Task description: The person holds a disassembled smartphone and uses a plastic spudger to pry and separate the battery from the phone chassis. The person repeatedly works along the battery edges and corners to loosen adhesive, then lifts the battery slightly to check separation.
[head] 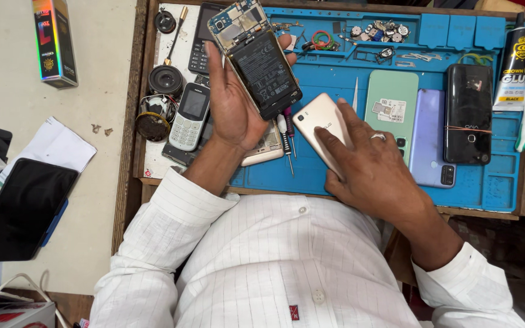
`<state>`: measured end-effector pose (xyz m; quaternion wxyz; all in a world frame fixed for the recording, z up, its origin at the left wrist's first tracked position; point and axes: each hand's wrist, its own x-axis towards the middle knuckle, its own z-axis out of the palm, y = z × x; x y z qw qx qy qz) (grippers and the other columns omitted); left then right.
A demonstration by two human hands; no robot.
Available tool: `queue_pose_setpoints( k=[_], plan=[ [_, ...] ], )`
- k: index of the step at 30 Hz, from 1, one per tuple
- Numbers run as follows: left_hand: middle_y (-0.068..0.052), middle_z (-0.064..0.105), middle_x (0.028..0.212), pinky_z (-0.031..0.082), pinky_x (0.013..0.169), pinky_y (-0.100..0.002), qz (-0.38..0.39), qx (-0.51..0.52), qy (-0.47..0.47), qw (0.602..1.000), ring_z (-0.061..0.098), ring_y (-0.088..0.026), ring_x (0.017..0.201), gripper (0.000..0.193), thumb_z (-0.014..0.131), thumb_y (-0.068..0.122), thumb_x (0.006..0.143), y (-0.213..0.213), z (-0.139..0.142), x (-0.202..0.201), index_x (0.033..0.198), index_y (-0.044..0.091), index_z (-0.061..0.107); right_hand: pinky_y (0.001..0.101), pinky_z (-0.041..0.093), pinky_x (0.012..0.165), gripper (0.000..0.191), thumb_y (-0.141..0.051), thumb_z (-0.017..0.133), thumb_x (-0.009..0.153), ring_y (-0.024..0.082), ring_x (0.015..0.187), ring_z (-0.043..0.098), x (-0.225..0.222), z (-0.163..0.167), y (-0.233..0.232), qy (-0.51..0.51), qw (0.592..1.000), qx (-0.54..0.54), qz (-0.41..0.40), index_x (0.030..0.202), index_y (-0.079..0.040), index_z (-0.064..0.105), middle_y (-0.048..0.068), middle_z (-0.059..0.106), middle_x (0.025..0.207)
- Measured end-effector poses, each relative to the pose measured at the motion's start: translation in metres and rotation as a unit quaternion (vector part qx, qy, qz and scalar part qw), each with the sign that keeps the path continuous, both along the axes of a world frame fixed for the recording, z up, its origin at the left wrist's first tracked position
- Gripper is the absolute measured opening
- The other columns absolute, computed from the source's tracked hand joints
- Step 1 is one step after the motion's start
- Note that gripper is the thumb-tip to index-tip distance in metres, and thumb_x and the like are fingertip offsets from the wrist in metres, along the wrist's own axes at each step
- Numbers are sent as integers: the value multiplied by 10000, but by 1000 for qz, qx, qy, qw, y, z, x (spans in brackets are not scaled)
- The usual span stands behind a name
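Note:
My left hand (232, 103) holds up an opened smartphone (256, 58), back cover off, so the black battery and the circuit board at its top show. My right hand (372, 167), with a ring on one finger, rests on a gold back cover (318, 121) lying on the blue work mat (335, 79); the fingers press its lower half. A small screwdriver (287, 140) lies between the two hands. Another pale phone body (268, 149) lies partly hidden under my left wrist.
On the mat lie a mint-green phone (390, 103), a lilac phone (429, 130) and a black phone (469, 112) bound with a rubber band. A glue tube (513, 67) stands right. Keypad phones (189, 115), round speakers (165, 79) and small parts sit left. A dark tablet (22, 206) and a box (54, 39) lie on the table.

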<state>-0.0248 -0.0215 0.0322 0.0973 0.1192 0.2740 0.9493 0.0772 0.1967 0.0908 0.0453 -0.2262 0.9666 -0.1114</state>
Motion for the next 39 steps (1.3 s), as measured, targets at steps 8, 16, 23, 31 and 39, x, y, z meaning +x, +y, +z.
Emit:
queue_pose_setpoints(
  k=[8,16,23,31,39],
  plan=[
    [-215,629,1369,642,956,-408,-38,46,8,998,673,-251,1196,672,243,590,1145,3,-5,0,1486,67,491,564,520,974,646,-224,815,705,461,1180,618,-9,6,25,51,985,-162,-37,1320,-93,666,239,525,1473],
    [-199,623,1374,641,974,-436,-28,6,11,1000,643,-236,1258,710,324,612,1112,4,-9,1,1525,56,481,405,627,932,569,-202,807,924,330,1234,698,-14,-10,52,107,946,-295,-79,1439,-102,587,204,547,1535],
    [-174,574,1472,613,1112,-500,-64,-45,15,997,570,-256,1418,728,480,602,1046,4,-9,7,1527,57,449,407,625,796,784,-482,548,1066,340,1039,717,-19,-18,56,-303,500,-811,-27,1629,30,361,366,535,1476],
    [-122,610,1373,582,1116,-484,-143,-17,44,989,548,-299,1404,821,833,413,911,12,-7,13,1532,52,435,425,604,893,744,-500,603,1074,310,1182,659,-18,-22,43,-218,623,-751,-8,1577,-35,313,289,485,1501],
    [-104,600,1418,506,1207,-447,-172,-60,59,981,540,-248,1402,974,990,192,757,13,-6,17,1548,36,445,409,469,1207,680,-279,768,1035,261,1443,463,-7,-35,26,-61,810,-584,14,1572,-127,379,156,395,1635]
  ],
)
